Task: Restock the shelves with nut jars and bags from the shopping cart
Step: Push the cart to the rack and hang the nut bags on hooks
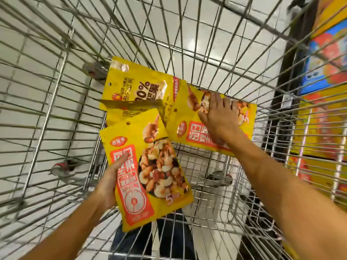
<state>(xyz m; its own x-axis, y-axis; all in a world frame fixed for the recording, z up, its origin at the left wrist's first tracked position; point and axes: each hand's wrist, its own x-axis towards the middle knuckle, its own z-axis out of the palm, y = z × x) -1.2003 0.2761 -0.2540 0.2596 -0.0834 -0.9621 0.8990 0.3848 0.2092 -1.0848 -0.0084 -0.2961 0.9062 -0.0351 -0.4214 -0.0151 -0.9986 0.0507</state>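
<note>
I look down into a wire shopping cart (62, 94) holding several yellow bags of mixed nuts. My left hand (110, 177) grips one yellow nut bag (148, 171) by its left edge, thumb on the front, lifted above the cart floor. My right hand (219, 115) lies on a second yellow nut bag (182, 117) that rests in the cart, fingers spread over its upper part; whether they curl round its edge is hidden. Further back lies a third yellow bag (135, 85), face up, with another bag's folded edge across it.
Store shelving (326, 76) with yellow and blue packages stands at the right, close beside the cart's wall. White floor tiles show through the cart's mesh. The cart's wheels (95, 70) are visible below the basket. My legs are under the near end.
</note>
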